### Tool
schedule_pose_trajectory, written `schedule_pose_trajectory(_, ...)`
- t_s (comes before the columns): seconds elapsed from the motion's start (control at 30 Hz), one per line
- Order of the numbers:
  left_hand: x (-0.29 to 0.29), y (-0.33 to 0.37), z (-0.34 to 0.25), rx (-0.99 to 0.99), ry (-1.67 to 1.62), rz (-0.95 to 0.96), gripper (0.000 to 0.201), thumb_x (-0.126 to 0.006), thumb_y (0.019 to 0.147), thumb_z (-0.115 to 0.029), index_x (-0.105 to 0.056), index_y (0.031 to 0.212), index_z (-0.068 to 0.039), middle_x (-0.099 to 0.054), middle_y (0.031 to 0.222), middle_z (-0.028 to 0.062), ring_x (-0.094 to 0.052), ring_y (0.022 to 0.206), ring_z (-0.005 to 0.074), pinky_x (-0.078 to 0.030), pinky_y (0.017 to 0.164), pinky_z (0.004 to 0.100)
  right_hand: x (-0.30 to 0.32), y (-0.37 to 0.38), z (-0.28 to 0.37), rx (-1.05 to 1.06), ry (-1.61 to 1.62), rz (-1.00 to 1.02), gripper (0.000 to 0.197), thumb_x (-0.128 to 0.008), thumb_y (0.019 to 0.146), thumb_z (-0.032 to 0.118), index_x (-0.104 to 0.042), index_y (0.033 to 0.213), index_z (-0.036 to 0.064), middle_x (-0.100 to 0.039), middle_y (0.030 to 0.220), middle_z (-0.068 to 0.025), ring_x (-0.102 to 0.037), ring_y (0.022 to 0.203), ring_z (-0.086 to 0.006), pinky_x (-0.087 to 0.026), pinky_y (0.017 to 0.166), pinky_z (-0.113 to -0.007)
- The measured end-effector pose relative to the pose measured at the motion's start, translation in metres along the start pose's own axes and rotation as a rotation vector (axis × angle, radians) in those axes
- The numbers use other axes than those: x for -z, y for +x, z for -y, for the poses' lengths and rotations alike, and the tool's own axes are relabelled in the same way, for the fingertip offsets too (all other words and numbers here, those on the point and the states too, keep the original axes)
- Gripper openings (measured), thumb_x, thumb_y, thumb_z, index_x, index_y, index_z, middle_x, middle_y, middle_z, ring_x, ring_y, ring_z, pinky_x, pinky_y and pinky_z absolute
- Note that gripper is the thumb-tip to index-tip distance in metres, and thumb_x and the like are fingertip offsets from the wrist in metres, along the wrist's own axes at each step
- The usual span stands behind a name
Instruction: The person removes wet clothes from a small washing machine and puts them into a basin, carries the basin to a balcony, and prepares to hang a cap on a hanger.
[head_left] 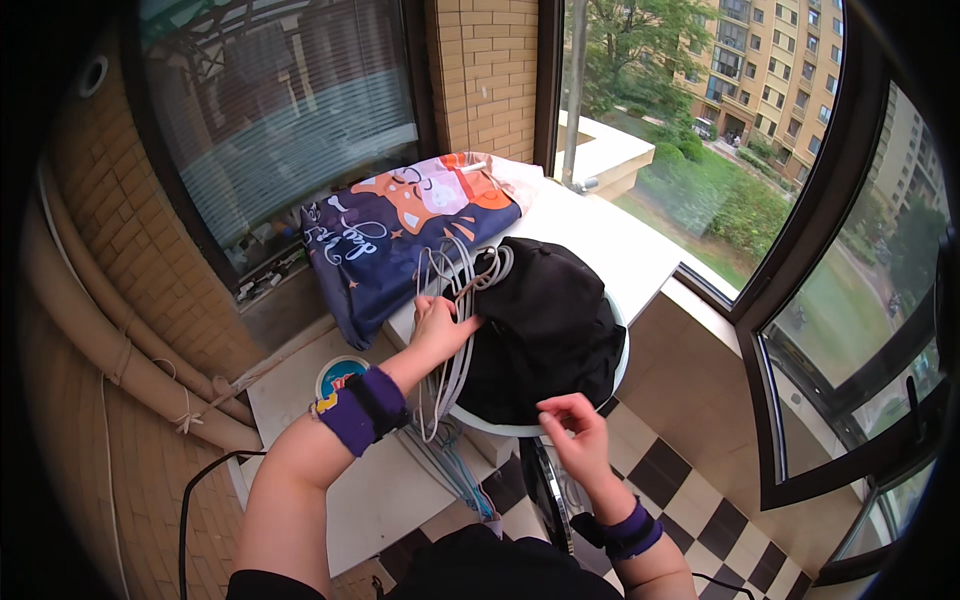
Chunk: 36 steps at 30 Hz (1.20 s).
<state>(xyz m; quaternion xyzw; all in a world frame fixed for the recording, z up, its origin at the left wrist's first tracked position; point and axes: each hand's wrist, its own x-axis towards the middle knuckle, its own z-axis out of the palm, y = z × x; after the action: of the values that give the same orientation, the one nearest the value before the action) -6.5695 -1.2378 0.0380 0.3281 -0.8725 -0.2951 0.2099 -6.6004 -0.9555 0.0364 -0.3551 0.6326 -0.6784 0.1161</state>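
Observation:
My left hand (pixel 437 328) is closed around a bundle of pale grey wire hangers (pixel 466 340), whose curved hooks and loops stick up past my fingers. A round, pale basin (pixel 622 372) holds black cloth (pixel 545 330), heaped above its rim, and the hangers stand against the cloth's left side. My right hand (pixel 578 432) hovers at the basin's near rim, close to the cloth. Its fingers are loosely curled and apart, with nothing visible in them. Part of the hanger bundle is hidden behind my left hand.
A dark blue printed bag (pixel 400 235) lies on the white ledge (pixel 590 235) behind the basin. Beside my left forearm sits a round blue-topped container (pixel 340 372). More hangers (pixel 455 462) lie below the basin. Open window frames (pixel 775 400) stand at right; pipes (pixel 110 330) run along the left wall.

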Motion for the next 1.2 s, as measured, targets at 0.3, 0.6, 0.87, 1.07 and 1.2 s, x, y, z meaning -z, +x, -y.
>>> schedule_pose_trajectory(0.3,-0.004,0.019,0.006,0.126,-0.256,0.141,0.029,-0.076,0.077,-0.025,-0.067,0.072,0.003,-0.06,0.061,0.0038,-0.051,0.058,0.0096,-0.045,0.058,0.0288,-0.054,-0.016,-0.024,-0.054,-0.212,0.248,0.014,-0.067,0.083,0.019,-0.071,0.092,0.0087,-0.062,0.079,-0.0051,-0.056,0.057,-0.0159,-0.047,0.057,-0.028)
schedule_pose_trajectory(0.6,0.028,-0.019,0.036,0.045,-0.546,-0.214,0.025,-0.064,0.09,-0.022,-0.059,0.1,0.0,-0.06,0.085,0.0041,-0.051,0.075,0.0112,-0.044,0.071,0.0296,-0.116,0.003,0.007,0.066,-0.259,0.398,0.063,-0.072,0.08,0.025,-0.046,0.132,-0.0019,-0.055,0.116,-0.017,-0.064,0.064,-0.0223,-0.052,0.064,-0.035)
schedule_pose_trajectory(0.87,0.084,-0.122,0.036,0.071,-1.038,-0.35,0.017,-0.052,0.098,-0.018,-0.048,0.109,-0.006,-0.057,0.081,0.0027,-0.054,0.067,0.0092,-0.047,0.063,0.0254,-0.162,-0.017,0.015,0.079,-0.207,0.456,0.061,-0.076,0.074,0.016,-0.047,0.126,-0.0003,-0.051,0.118,-0.0165,-0.061,0.067,-0.023,-0.051,0.064,-0.035)
schedule_pose_trajectory(1.07,0.048,-0.216,0.057,0.229,-0.946,-0.456,0.016,-0.045,0.101,-0.014,-0.039,0.112,-0.004,-0.057,0.078,0.0052,-0.054,0.064,0.0107,-0.047,0.059,0.0247,-0.165,-0.067,-0.041,-0.02,-0.189,0.852,0.046,-0.076,0.073,0.021,-0.054,0.108,0.0015,-0.054,0.105,-0.0197,-0.059,0.087,-0.041,-0.049,0.074,-0.045)
schedule_pose_trajectory(1.2,-0.009,-0.275,0.097,0.409,-0.954,-0.434,0.015,-0.044,0.101,-0.013,-0.038,0.111,-0.004,-0.058,0.079,0.0064,-0.057,0.067,0.013,-0.049,0.063,0.0274,-0.145,-0.11,-0.09,-0.016,-0.326,0.993,0.041,-0.076,0.074,0.024,-0.055,0.099,-0.0002,-0.053,0.099,-0.0167,-0.061,0.078,-0.0347,-0.05,0.068,-0.041)
